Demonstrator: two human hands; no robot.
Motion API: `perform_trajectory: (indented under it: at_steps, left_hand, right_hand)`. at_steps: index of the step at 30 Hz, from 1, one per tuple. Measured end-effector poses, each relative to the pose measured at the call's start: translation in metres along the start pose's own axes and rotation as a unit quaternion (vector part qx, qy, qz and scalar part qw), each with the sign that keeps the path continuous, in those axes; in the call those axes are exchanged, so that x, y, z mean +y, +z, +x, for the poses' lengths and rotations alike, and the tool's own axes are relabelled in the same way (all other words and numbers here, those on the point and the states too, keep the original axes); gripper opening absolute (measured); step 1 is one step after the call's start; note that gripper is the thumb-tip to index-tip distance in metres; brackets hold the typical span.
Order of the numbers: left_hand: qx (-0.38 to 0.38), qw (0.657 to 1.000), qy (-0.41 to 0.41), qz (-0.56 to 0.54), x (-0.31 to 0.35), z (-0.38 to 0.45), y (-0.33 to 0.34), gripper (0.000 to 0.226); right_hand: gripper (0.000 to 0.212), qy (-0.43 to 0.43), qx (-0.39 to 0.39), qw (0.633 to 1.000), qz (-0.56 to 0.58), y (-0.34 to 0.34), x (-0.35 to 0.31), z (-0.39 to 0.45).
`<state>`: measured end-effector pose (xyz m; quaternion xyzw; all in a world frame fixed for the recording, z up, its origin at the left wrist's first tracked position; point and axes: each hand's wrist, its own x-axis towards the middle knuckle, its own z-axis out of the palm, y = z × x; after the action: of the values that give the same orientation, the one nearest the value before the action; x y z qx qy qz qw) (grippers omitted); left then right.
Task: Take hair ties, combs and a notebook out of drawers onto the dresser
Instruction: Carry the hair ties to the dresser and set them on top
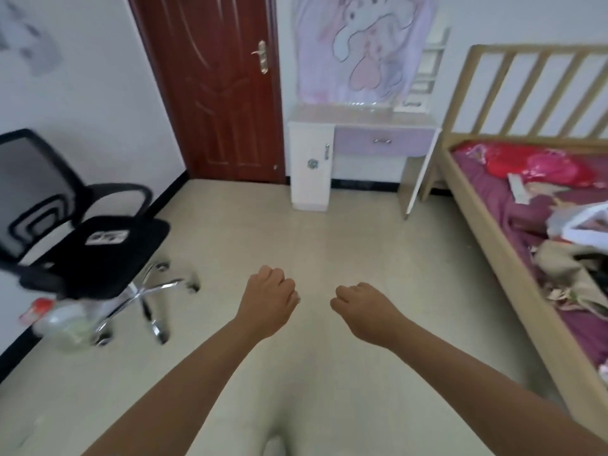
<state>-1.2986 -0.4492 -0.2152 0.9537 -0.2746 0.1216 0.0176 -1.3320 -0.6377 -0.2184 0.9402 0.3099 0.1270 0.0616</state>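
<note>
A small white and lilac dresser (362, 121) stands against the far wall, between the door and the bed. Its lilac drawer (383, 142) with a metal handle is shut, and so is the white cabinet door (311, 166) on its left. No hair ties, combs or notebook show. My left hand (268, 301) and my right hand (363, 307) are held out over the floor, well short of the dresser. Both are curled into loose fists with nothing in them.
A black mesh office chair (85, 238) on a chrome base stands at the left, with a plastic bag (62, 320) beside it. A wooden bed (493, 245) with purple bedding and clutter lines the right. A dark red door (217, 90) is shut. Pale floor lies between.
</note>
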Motion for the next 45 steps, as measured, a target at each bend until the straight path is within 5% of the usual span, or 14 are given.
perform_trajectory:
  at_steps: [9,12,15,18,23,27,35,39,45]
  left_hand:
    - [-0.009,0.998,0.059,-0.019,-0.068,0.308,0.067,0.025]
    - [-0.026,0.997,0.061,-0.036,-0.076,0.412,0.089,0.019]
    - [-0.005,0.996,0.085,-0.020,-0.081,0.509,0.121,0.019]
    - [-0.015,0.995,0.074,-0.058,-0.086,0.609,0.162,0.025]
    - [0.028,0.993,0.033,-0.108,-0.102,0.767,0.205,0.059]
    - [-0.022,0.996,-0.006,-0.089,-0.124,0.884,0.223,0.032]
    - [-0.043,0.993,-0.025,-0.105,-0.188,1.079,0.291,0.038]
    - [-0.142,0.988,-0.015,-0.054,-0.223,1.193,0.338,0.031]
    - [-0.185,0.980,-0.028,-0.072,-0.254,1.339,0.380,0.032]
  right_hand:
    - [0.017,0.088,-0.053,0.993,-0.054,0.075,0.254,0.138]
    - [0.032,0.180,-0.076,0.981,-0.011,0.090,0.331,0.179]
    - [0.010,0.279,-0.083,0.957,0.016,0.110,0.414,0.217]
    - [0.024,0.335,-0.050,0.937,0.081,0.144,0.502,0.261]
    - [0.024,0.326,-0.029,0.936,0.130,0.194,0.655,0.338]
    - [0.024,0.318,-0.026,0.932,0.170,0.224,0.769,0.398]
    - [0.025,0.303,-0.065,0.939,0.150,0.307,0.954,0.522]
    - [0.024,0.310,-0.085,0.935,0.148,0.349,1.043,0.587]
    - [0.026,0.333,-0.146,0.918,0.161,0.395,1.160,0.664]
